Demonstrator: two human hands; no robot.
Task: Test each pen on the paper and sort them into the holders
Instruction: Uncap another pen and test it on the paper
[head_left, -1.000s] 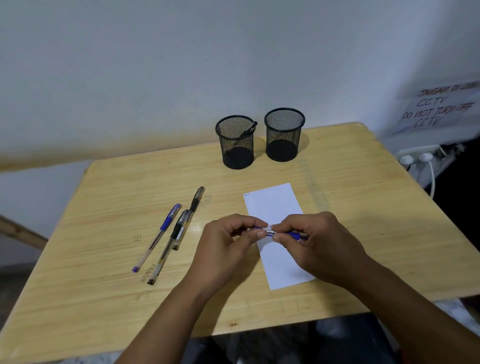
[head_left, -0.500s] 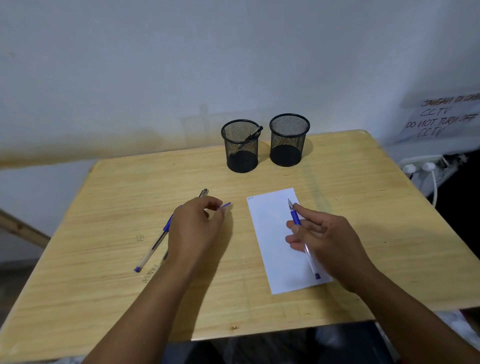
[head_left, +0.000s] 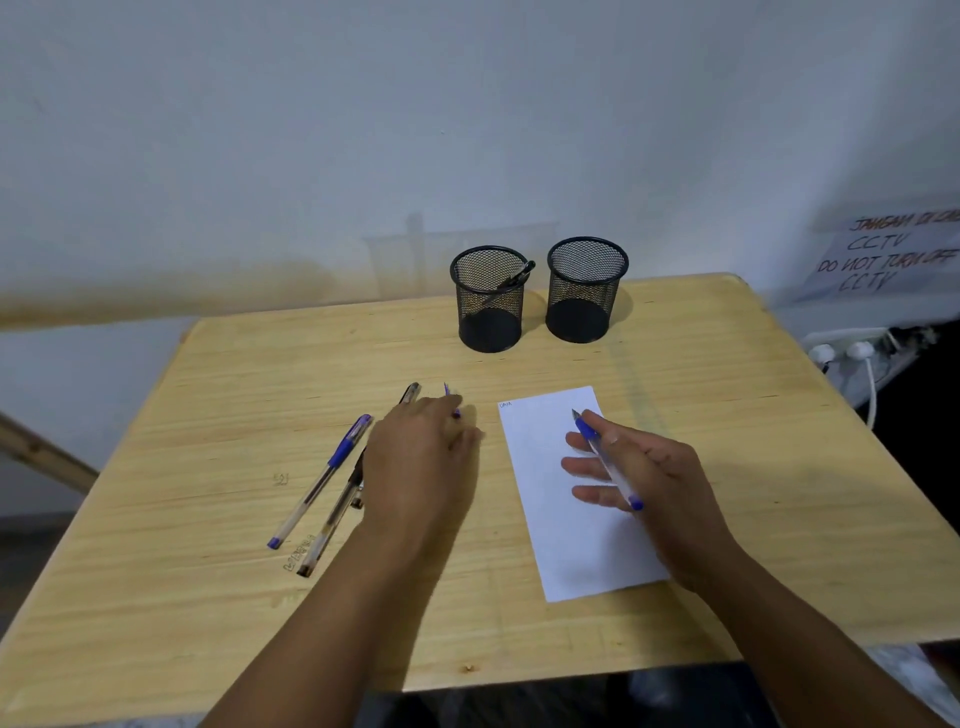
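Note:
My right hand holds an uncapped blue pen, its tip just over the upper part of the white paper. A small scribble marks the paper's top left corner. My left hand hovers left of the paper and pinches the blue pen cap. Beside and partly under that hand lie a capped blue pen and two black pens. At the back stand two black mesh holders. The left holder has one black pen in it; the right holder looks empty.
The wooden table stands against a white wall. Off its right edge are a power strip with white plugs and a handwritten CCTV notice. A wooden rail slants at the far left.
Both hands pulled the cap off the blue pen, then separated. My left hand carried the cap leftward over the loose pens, and my right hand brought the pen tip over the paper.

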